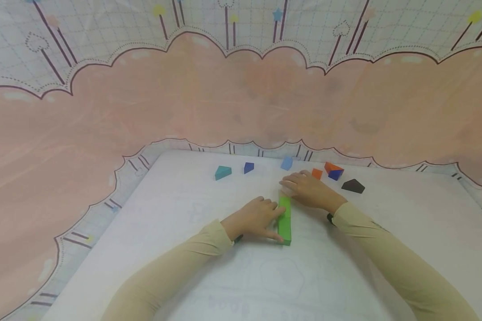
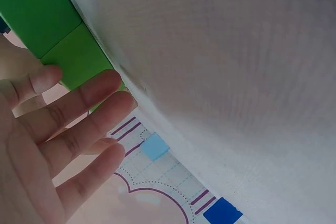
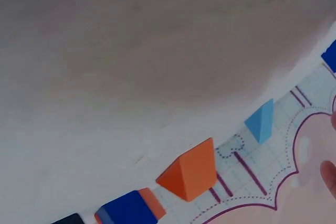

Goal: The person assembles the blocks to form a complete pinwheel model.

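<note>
Two green blocks [image 1: 284,227] lie end to end in a straight bar on the white tabletop, with the seam between them visible in the left wrist view. My left hand [image 1: 258,217] is at the bar's left side, its thumb near the close end and its index finger over the top. Its other fingers stretch loosely along the bar in the left wrist view. At the far end of the bar is my right hand [image 1: 311,191], palm down, with fingers reaching left and partly hiding that end. Only its fingertips [image 3: 329,177] show in the right wrist view.
Along the back lie a teal block [image 1: 223,172], a dark blue block [image 1: 249,167] and a light blue block [image 1: 287,163]. To the right are a small orange block [image 1: 317,173], an orange-and-blue pair [image 1: 334,170] and a black block [image 1: 353,186]. A patterned curtain [image 1: 241,102] hangs behind the table.
</note>
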`<move>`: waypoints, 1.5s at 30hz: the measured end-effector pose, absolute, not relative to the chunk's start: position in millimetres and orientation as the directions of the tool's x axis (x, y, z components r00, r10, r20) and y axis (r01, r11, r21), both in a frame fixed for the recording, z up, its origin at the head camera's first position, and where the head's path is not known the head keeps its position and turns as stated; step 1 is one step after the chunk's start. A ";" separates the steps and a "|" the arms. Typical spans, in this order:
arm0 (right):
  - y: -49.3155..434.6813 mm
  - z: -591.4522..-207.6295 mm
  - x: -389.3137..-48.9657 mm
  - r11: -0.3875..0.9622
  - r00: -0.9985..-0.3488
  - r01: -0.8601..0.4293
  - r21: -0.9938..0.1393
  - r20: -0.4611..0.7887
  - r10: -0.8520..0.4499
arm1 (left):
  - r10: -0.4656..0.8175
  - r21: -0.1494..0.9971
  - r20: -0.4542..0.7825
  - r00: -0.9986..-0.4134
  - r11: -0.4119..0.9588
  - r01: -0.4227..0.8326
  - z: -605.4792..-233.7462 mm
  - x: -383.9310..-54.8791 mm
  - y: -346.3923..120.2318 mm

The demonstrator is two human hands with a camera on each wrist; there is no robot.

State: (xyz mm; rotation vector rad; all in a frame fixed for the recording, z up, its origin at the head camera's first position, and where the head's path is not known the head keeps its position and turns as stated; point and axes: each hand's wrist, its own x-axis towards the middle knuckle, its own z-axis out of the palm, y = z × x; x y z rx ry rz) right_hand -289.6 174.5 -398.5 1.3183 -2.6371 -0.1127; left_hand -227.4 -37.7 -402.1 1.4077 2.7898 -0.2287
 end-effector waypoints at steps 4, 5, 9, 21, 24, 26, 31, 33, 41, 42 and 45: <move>186.6 -396.7 -287.8 0.625 -0.598 -0.769 0.133 0.195 -0.777 | 0.800 -0.131 -0.072 -0.595 0.584 0.801 -402.0 -227.3 -37.2; 189.9 -395.9 -287.0 0.631 -0.601 -0.764 0.137 0.206 -0.772 | 0.801 -0.132 -0.071 -0.594 0.583 0.802 -401.9 -227.3 -37.2; 203.6 -391.8 -284.0 0.644 -0.593 -0.747 0.165 0.272 -0.757 | 0.801 -0.136 -0.073 -0.594 0.582 0.801 -400.4 -226.8 -37.2; 260.4 -389.6 -283.8 0.685 -0.556 -0.686 0.247 0.429 -0.712 | 0.802 -0.141 -0.078 -0.592 0.579 0.803 -398.9 -226.2 -37.6; 275.5 -387.1 -281.8 0.729 -0.626 -0.652 0.209 0.393 -0.673 | 0.800 -0.138 -0.083 -0.594 0.581 0.802 -398.8 -226.2 -37.4; 285.8 -386.8 -280.9 0.751 -0.657 -0.630 0.198 0.378 -0.652 | 0.801 -0.136 -0.081 -0.593 0.580 0.803 -399.2 -226.2 -37.4; 309.2 -390.3 -281.1 0.771 -0.676 -0.602 0.208 0.380 -0.631 | 0.805 -0.135 -0.068 -0.589 0.577 0.805 -399.9 -226.1 -38.1; 316.0 -393.1 -282.3 0.773 -0.676 -0.599 0.210 0.386 -0.628 | 0.807 -0.135 -0.064 -0.588 0.576 0.806 -400.5 -226.4 -38.4; 329.8 -398.3 -287.3 0.792 -0.729 -0.579 0.194 0.311 -0.609 | 0.810 -0.150 -0.056 -0.584 0.571 0.807 -401.5 -226.2 -39.0; 330.2 -398.3 -287.8 0.795 -0.738 -0.575 0.193 0.296 -0.606 | 0.811 -0.154 -0.054 -0.583 0.570 0.807 -401.6 -226.2 -39.0; 330.6 -398.8 -289.6 0.796 -0.749 -0.575 0.188 0.271 -0.605 | 0.813 -0.151 -0.046 -0.581 0.569 0.808 -402.9 -226.8 -38.9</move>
